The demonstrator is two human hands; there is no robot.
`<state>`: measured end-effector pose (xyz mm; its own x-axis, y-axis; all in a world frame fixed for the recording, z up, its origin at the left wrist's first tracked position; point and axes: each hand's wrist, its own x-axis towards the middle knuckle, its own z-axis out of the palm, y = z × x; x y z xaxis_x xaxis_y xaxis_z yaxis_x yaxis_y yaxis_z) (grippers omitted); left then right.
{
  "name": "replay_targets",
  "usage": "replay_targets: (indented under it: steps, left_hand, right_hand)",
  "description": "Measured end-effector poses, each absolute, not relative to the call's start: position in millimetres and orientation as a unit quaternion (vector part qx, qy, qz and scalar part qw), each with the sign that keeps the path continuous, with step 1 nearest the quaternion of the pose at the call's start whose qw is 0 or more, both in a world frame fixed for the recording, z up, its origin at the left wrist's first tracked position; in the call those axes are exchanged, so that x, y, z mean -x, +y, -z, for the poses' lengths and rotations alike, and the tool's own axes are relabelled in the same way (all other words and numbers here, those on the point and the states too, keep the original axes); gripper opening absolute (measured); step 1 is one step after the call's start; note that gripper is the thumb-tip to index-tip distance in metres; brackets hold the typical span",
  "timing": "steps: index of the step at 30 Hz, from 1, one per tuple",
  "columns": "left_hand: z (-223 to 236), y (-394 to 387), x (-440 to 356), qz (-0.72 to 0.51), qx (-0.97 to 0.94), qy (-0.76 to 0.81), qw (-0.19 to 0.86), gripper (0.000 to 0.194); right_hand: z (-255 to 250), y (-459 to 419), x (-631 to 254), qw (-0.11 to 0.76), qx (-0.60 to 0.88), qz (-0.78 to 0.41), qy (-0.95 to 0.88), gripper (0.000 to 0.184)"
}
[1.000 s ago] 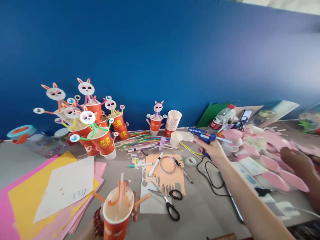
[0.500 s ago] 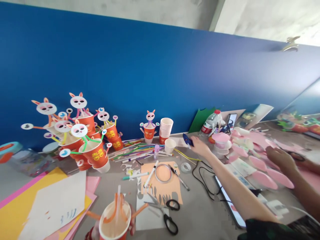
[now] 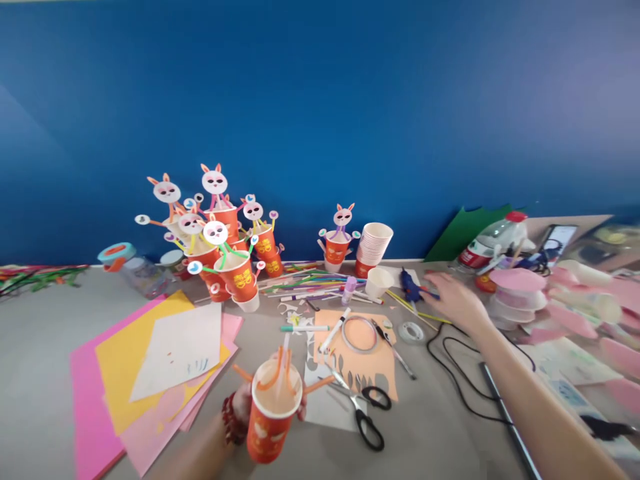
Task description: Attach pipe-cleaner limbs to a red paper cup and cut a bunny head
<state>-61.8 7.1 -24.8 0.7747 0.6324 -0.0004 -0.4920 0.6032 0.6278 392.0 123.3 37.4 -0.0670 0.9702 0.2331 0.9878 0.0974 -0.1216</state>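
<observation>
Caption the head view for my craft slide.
Left hand holding a red paper cup, right hand at a blue glue gun, rabbit-topped cups behind.

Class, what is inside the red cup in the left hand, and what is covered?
Inside the red cup, a pale straw and bent orange strips show. Its near wall covers the bottom.

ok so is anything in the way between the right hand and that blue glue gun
Nothing visible: the right hand has its fingers right beside the blue glue gun, too blurred to tell if they touch. The tape roll lies nearer the camera, outside that gap.
</observation>
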Motion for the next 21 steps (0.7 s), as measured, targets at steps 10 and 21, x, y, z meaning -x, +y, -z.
replay_targets:
  steps: [10,21]
  left_hand:
    - [46.0,3.9,65.3,-0.39,-0.297,0.022,0.871,0.057]
    - [45.1,5.5,67.7,-0.373,-0.315,0.041,0.872,0.063]
  right_hand:
    - [-79.0,11.5,-213.8,0.331,0.347,-0.47,-0.741,0.053]
    - [-73.9,7.3,-176.8,0.309,0.386,-0.499,-0.712,0.02]
